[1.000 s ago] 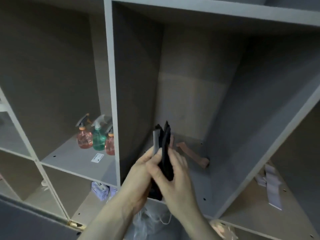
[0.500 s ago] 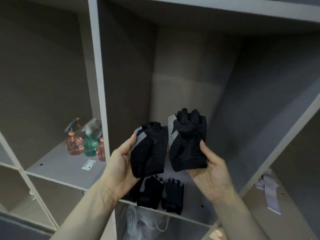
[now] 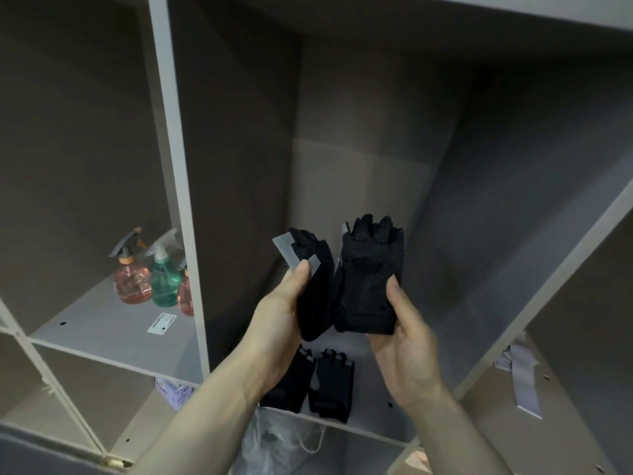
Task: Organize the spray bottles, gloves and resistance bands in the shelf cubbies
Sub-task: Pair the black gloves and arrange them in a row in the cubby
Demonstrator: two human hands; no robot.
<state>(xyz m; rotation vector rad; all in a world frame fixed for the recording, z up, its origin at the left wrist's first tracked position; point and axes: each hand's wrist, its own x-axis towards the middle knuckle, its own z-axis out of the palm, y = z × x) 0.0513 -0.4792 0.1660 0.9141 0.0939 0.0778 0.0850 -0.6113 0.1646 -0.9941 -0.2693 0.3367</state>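
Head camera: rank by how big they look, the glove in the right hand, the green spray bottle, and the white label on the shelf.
1. Glove in the right hand, though nearness to the camera inflates it.
2. Green bottle.
3. Label.

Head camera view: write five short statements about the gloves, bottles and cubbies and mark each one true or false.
1. Each hand holds one black fingerless glove. True: the left hand grips the black glove with grey straps, the right hand the black dotted-palm glove.
2. The middle cubby's floor is bare. False: a second pair of black gloves lies on the middle cubby floor.
3. Three plastic spray bottles stand in the left cubby. True: the pink spray bottle, the green spray bottle and another pink bottle, partly hidden by the divider.
4. The bottles lie on their sides. False: they stand upright.
5. The held gloves are white. False: black.
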